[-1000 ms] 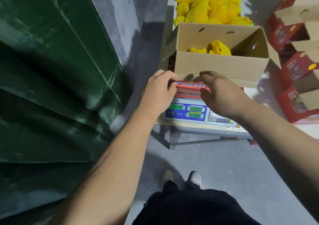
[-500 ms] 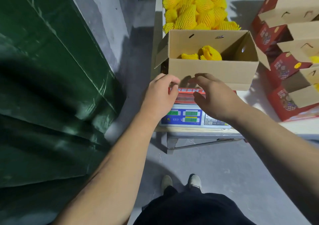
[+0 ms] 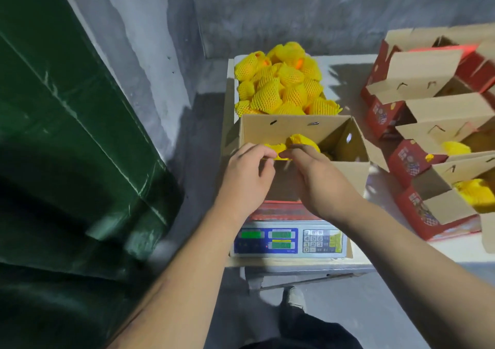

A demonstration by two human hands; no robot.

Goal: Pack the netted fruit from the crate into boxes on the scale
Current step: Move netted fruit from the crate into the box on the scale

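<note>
Head view: the left hand [image 3: 245, 177] and right hand [image 3: 318, 179] are curling over the near rim of the box [image 3: 345, 177] sitting on the scale [image 3: 290, 240]; whether either grip is pinching it is unclear. Netted fruit [image 3: 281, 88] is heaping in the crate at twelve o'clock.

The scale [image 3: 290, 241] keypad [image 3: 317, 241] shows the digits 7, 8, 9, 4, 5, 6, 1, 2, 3 and 0. Its green displays are too blurred to read, as is the printing on the red cartons [image 3: 409, 161] at the right.
</note>
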